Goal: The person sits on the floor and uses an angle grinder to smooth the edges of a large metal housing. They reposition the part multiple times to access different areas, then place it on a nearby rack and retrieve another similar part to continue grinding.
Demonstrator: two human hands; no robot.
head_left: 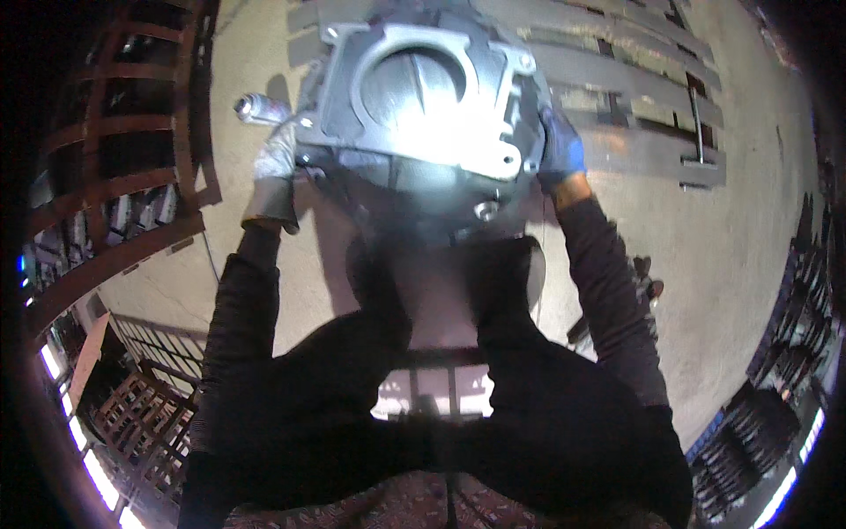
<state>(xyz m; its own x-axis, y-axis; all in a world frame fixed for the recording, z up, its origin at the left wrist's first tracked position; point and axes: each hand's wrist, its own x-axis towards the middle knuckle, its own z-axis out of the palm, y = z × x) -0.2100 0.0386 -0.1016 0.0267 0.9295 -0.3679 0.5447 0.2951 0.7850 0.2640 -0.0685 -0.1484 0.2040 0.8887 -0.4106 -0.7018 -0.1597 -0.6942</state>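
Note:
A large cast-metal housing (368,115) with a round opening in its face fills the top middle of the head view, glare washing out part of it. My left hand (277,167), in a whitish-grey work glove, grips its left side. On the opposite side my right hand (562,150), in a blue glove, is closed on the housing's edge. The fingertips of both hands are partly hidden by the part. A dark, rounded lower body of the housing, with a bolt boss (486,210), faces me.
A silvery cylindrical object (262,109) lies beyond my left hand. Wooden pallet slats (643,84) with a T-shaped metal bar (699,132) are at the right. A reddish-brown rack (182,106) stands at the left. Dark stacked parts (749,432) line the right edge.

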